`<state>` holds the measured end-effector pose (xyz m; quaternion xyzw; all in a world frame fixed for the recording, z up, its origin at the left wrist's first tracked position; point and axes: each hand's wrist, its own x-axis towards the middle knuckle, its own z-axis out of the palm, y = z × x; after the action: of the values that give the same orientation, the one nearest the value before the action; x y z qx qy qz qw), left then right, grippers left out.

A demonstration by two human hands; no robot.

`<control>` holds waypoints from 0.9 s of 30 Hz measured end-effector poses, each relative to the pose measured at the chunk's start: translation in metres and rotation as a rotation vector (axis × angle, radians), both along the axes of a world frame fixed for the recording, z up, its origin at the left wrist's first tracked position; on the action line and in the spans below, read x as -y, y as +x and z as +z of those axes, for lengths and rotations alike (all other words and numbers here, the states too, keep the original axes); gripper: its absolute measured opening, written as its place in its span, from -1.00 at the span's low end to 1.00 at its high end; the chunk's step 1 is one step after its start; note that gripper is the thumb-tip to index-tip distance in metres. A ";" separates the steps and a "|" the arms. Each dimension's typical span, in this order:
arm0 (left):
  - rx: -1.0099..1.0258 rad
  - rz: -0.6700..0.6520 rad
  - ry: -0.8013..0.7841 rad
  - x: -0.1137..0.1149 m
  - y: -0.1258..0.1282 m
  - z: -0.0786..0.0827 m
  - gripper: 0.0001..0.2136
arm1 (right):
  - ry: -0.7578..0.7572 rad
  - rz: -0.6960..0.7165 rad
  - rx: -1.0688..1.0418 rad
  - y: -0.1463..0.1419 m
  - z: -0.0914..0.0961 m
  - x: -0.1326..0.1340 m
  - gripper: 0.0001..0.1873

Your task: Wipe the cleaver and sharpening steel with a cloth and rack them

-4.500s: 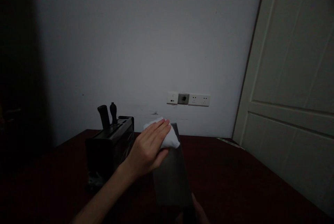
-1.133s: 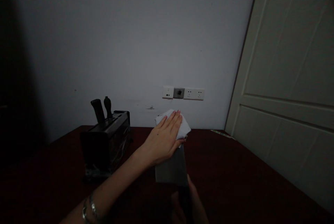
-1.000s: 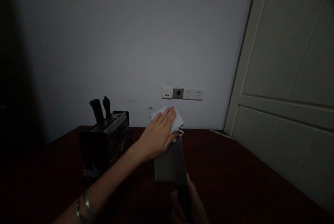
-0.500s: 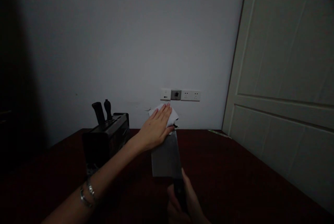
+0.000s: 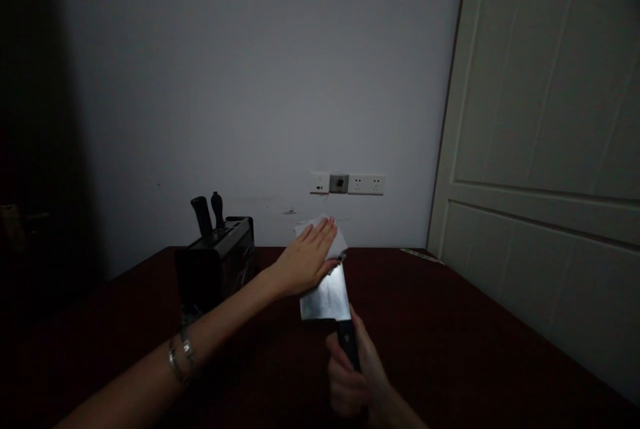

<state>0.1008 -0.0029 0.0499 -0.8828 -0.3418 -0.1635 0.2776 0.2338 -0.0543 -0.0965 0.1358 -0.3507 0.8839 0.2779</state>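
My right hand (image 5: 353,375) is closed round the black handle of a broad steel cleaver (image 5: 327,299), which points away from me above the dark red table (image 5: 450,335). A white cloth (image 5: 339,241) lies on the far end of the blade. My left hand (image 5: 305,257) presses flat on that cloth, fingers stretched out together. Bracelets sit on my left wrist.
A black knife block (image 5: 215,265) with two dark handles sticking up stands on the table to the left of the cleaver. A row of wall sockets (image 5: 347,183) is on the white wall behind. A pale door (image 5: 545,169) fills the right side.
Both hands have moved further from me, so more of my right hand and the handle shows. My left hand with the cloth stays at the blade's far end, shifting slightly side to side.
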 end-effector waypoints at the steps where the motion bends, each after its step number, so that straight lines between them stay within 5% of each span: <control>1: -0.041 -0.033 -0.022 0.007 0.002 -0.007 -0.41 | -0.002 0.007 -0.015 0.002 0.002 -0.001 -0.39; 5: -0.102 -0.099 -0.065 0.030 0.008 -0.024 -0.40 | -0.005 0.011 -0.012 0.007 0.006 -0.001 -0.40; 15: -0.090 -0.040 -0.067 0.001 -0.015 -0.003 -0.44 | -0.023 0.007 0.123 0.000 0.003 0.006 -0.37; 27: -0.222 -0.267 -0.221 0.064 -0.015 -0.026 -0.43 | -0.046 -0.005 0.162 0.008 0.001 0.004 -0.43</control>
<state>0.0859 -0.0666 0.0235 -0.9580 -0.2049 -0.0622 0.1909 0.2416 -0.0579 -0.0957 0.0564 -0.3522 0.8991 0.2538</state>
